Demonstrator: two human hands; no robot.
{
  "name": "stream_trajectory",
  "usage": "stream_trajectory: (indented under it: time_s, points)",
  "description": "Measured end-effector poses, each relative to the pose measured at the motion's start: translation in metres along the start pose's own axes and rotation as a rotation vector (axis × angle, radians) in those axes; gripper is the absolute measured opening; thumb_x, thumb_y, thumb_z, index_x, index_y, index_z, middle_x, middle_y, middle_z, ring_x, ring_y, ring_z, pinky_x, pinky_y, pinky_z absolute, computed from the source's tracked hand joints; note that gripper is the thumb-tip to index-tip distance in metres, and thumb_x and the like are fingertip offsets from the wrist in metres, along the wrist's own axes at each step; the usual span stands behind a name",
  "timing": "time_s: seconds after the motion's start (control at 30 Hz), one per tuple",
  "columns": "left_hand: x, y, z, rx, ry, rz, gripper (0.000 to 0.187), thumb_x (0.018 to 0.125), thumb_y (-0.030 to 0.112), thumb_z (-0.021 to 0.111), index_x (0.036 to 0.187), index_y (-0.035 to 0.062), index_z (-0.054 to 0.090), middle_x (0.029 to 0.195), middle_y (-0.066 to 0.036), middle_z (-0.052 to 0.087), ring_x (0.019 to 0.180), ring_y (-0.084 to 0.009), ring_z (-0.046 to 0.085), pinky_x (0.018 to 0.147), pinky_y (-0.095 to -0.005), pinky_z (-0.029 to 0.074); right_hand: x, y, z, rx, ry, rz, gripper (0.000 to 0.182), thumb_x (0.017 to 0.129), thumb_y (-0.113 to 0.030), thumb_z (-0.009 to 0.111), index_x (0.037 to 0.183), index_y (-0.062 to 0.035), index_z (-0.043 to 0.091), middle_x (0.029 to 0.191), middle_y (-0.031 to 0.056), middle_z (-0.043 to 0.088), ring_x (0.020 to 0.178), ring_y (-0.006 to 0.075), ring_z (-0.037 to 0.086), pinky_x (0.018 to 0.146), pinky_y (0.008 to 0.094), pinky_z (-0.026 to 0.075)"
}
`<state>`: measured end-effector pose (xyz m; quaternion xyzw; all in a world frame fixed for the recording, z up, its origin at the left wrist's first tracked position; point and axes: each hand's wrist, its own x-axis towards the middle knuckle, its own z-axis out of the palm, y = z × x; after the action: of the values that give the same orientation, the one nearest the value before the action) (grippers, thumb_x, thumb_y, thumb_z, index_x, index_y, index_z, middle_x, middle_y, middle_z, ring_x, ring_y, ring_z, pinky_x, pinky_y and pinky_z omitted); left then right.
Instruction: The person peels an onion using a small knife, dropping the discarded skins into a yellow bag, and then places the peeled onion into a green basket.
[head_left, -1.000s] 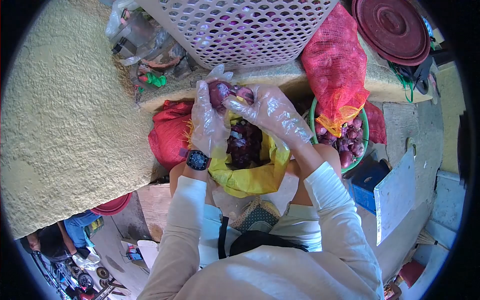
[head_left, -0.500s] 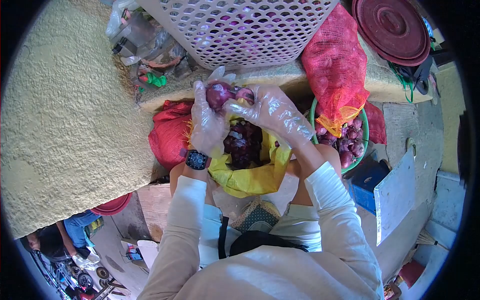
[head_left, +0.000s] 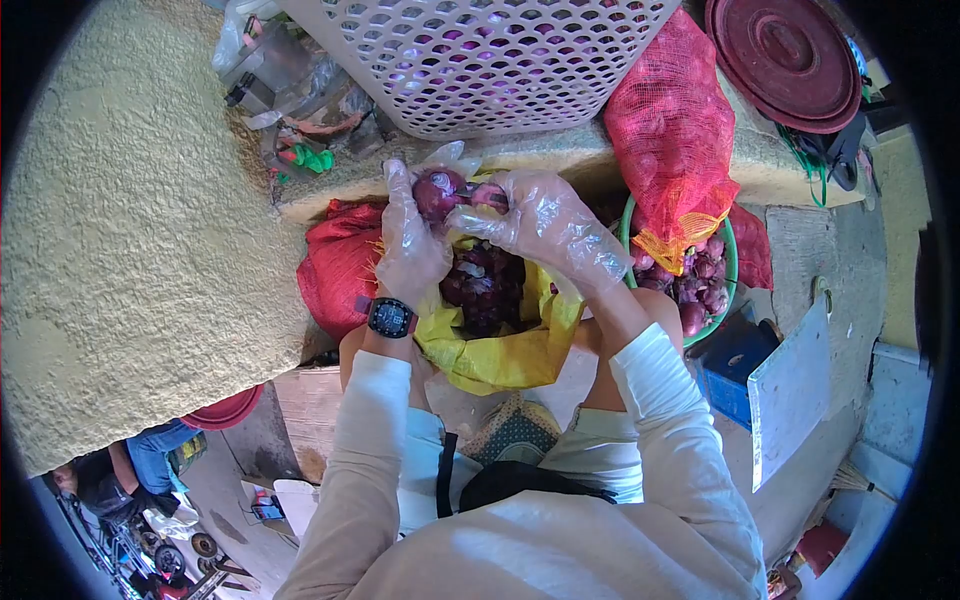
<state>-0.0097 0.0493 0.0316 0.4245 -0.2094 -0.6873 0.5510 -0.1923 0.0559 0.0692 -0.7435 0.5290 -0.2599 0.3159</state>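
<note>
Both my hands wear clear plastic gloves and are raised over an open yellow sack (head_left: 488, 362) between my knees. My left hand (head_left: 413, 240) is closed around a large purple onion (head_left: 437, 194), with a dark watch on that wrist. In my right hand (head_left: 545, 222) a smaller onion (head_left: 489, 198) sits between thumb and fingers, close beside the large one. Below them, dark purple onion pieces or skins (head_left: 484, 285) lie inside the sack.
A white perforated basket (head_left: 480, 90) of onions stands on the ledge ahead. To the right are a red mesh bag (head_left: 668, 110) and a green-rimmed basin (head_left: 733, 255) of onions. A red sack (head_left: 335, 262) lies left. Another person (head_left: 125, 468) is at lower left.
My left hand has shifted slightly and tilted with the large onion. My right hand stays nearly in place with the smaller one.
</note>
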Motion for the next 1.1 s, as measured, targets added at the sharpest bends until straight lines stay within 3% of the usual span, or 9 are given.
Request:
stream_trajectory:
  time_s: [0.1,0.5,0.57,0.73,0.8,0.9,0.93,0.97,1.1]
  points:
    - [-0.001,0.001,0.006,-0.058,-0.013,-0.005,0.062,0.109,0.059,0.035,0.116,0.0059,0.065,0.107,-0.012,0.072,0.093,-0.0223,0.071,0.085,-0.0365,0.062,0.000,-0.005,-0.003,0.044,-0.044,0.010,0.044,0.091,-0.047,0.077,0.097,-0.0041,0.076,0.084,0.0201,0.072,0.079,0.0384,0.070,0.074,0.0427,0.054]
    - [0.005,-0.006,-0.002,-0.035,0.004,0.020,0.058,0.110,0.057,0.038,0.113,0.0054,0.063,0.108,-0.013,0.071,0.094,-0.0241,0.072,0.086,-0.0391,0.063,-0.003,-0.013,-0.009,0.048,-0.096,0.015,0.050,0.100,-0.054,0.059,0.102,-0.0074,0.076,0.088,0.0235,0.071,0.085,0.0441,0.066,0.078,0.0492,0.053]
    - [0.008,-0.008,-0.005,0.010,-0.010,0.009,0.075,0.109,0.061,0.031,0.139,-0.0017,0.056,0.117,-0.018,0.070,0.103,-0.0296,0.071,0.097,-0.0449,0.060,-0.003,-0.014,-0.010,0.078,-0.106,0.022,0.050,0.100,-0.054,0.058,0.103,-0.0073,0.076,0.088,0.0238,0.071,0.085,0.0441,0.066,0.078,0.0494,0.053]
    - [-0.001,-0.002,0.004,-0.009,-0.033,0.003,0.070,0.109,0.060,0.034,0.133,-0.0007,0.058,0.115,-0.017,0.070,0.098,-0.0286,0.072,0.091,-0.0429,0.062,-0.003,-0.011,-0.009,0.134,-0.122,-0.022,0.051,0.100,-0.054,0.057,0.106,-0.0071,0.076,0.088,0.0245,0.070,0.082,0.0445,0.066,0.077,0.0502,0.052]
    - [-0.003,0.000,0.005,-0.042,-0.050,0.003,0.065,0.109,0.058,0.038,0.127,0.0006,0.061,0.109,-0.014,0.070,0.093,-0.0274,0.073,0.085,-0.0414,0.064,-0.002,-0.009,-0.007,0.099,-0.168,-0.010,0.049,0.101,-0.054,0.059,0.107,-0.0097,0.078,0.090,0.0219,0.073,0.083,0.0434,0.069,0.078,0.0467,0.055]
    - [0.003,-0.004,-0.010,-0.043,-0.076,-0.062,0.068,0.110,0.058,0.035,0.135,-0.0005,0.058,0.114,-0.016,0.070,0.096,-0.0276,0.073,0.089,-0.0397,0.063,-0.001,-0.004,-0.004,-0.039,-0.216,-0.110,0.045,0.099,-0.051,0.063,0.108,-0.0097,0.078,0.088,0.0216,0.073,0.082,0.0415,0.070,0.077,0.0449,0.055]
    - [0.012,-0.012,-0.021,0.092,-0.075,0.050,0.069,0.110,0.059,0.033,0.137,0.0001,0.057,0.114,-0.015,0.070,0.097,-0.0263,0.073,0.090,-0.0384,0.062,-0.002,-0.005,-0.004,-0.039,-0.216,-0.111,0.045,0.099,-0.051,0.063,0.108,-0.0097,0.078,0.088,0.0216,0.073,0.082,0.0415,0.070,0.077,0.0449,0.055]
    - [0.020,-0.020,-0.033,0.227,-0.074,0.163,0.070,0.110,0.059,0.032,0.139,0.0006,0.056,0.114,-0.015,0.070,0.098,-0.0251,0.072,0.091,-0.0372,0.061,-0.003,-0.007,-0.004,-0.009,-0.162,-0.092,0.044,0.097,-0.050,0.067,0.107,-0.0086,0.078,0.087,0.0216,0.073,0.081,0.0408,0.070,0.076,0.0441,0.056]
    - [0.000,-0.001,-0.009,0.172,-0.128,0.067,0.071,0.110,0.060,0.030,0.137,0.0009,0.058,0.111,-0.013,0.071,0.097,-0.0223,0.072,0.089,-0.0347,0.061,0.000,0.003,0.000,0.021,-0.006,-0.092,0.046,0.087,-0.047,0.081,0.102,-0.0043,0.076,0.086,0.0216,0.072,0.080,0.0400,0.070,0.075,0.0428,0.056]
